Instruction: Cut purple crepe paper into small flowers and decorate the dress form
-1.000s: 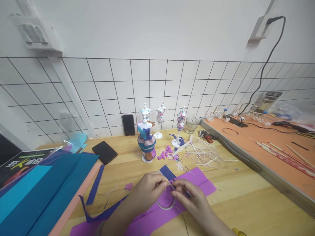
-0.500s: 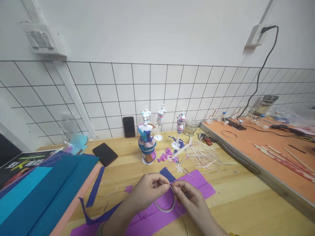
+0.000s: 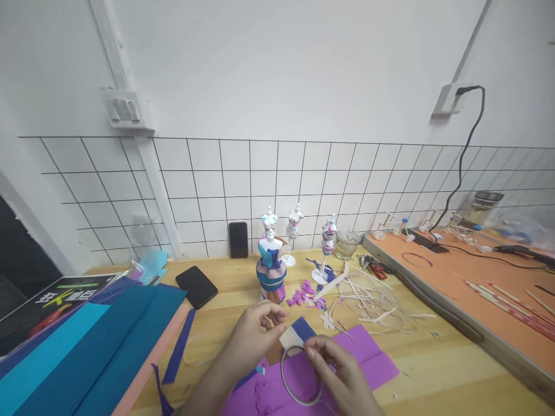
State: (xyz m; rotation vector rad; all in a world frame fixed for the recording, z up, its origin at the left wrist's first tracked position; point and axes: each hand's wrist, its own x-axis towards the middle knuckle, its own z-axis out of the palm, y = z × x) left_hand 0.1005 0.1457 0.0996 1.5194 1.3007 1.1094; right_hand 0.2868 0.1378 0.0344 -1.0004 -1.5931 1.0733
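My right hand point(image 3: 338, 367) pinches the upper right edge of a thin pale hoop point(image 3: 282, 377), tilted above the purple paper point(image 3: 373, 358). A fine strand trails down from the hoop's lower right. To the left of the hoop, my left hand point(image 3: 256, 332) is off it, fingers loosely curved with a gap between thumb and fingertips. I see nothing in that hand. A piece of dark blue paper point(image 3: 303, 328) and a pale piece point(image 3: 291, 340) lie beyond the hoop. Small purple cut-outs point(image 3: 262, 396) rest on the purple sheet.
Several small white dress forms point(image 3: 328, 234) stand at the back, one dressed in coloured paper point(image 3: 272, 271). Pale strips point(image 3: 368, 294) and purple scraps point(image 3: 303, 293) lie before them. Blue sheets point(image 3: 130, 323) and a black phone point(image 3: 196, 287) are left. An orange-topped board point(image 3: 451, 260) borders the right.
My left hand has let go of the hoop and moved slightly up and left. My right hand keeps the hoop, which hangs lower. The camera view has shifted left and up.
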